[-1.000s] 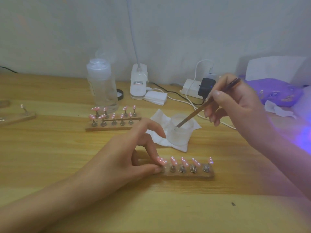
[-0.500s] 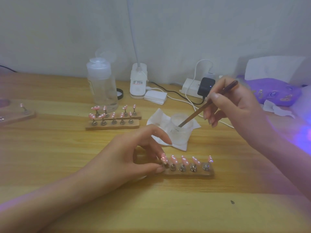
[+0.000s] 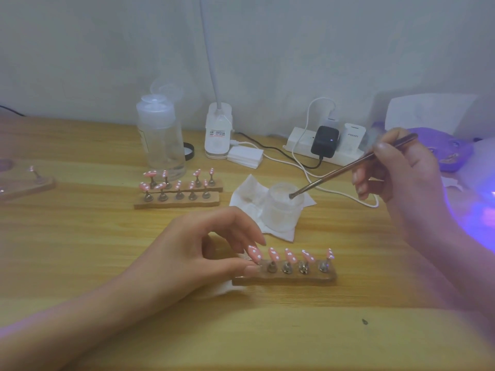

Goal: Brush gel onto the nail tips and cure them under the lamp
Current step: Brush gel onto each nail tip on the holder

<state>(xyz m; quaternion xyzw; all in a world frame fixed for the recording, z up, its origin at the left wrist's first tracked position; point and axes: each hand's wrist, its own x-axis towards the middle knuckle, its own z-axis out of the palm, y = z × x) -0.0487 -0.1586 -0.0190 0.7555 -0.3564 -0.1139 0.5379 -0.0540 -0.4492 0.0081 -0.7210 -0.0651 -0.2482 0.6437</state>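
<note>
Now the wooden table (image 3: 80, 250) carries everything. On the near side of the gel jar (image 3: 281, 210), the left hand (image 3: 192, 253) rests on the table, and its thumb and curled fingers pinch the left end of the wooden stand (image 3: 294, 277). To the right of the jar and higher, the right hand (image 3: 401, 178) grips the brush (image 3: 334, 174) like a pen. The brush slopes down with its tip at the jar's open mouth. Five pink nail tips (image 3: 290, 255) with white dots sit in a row on the stand, the first one just beside the left fingers.
</note>
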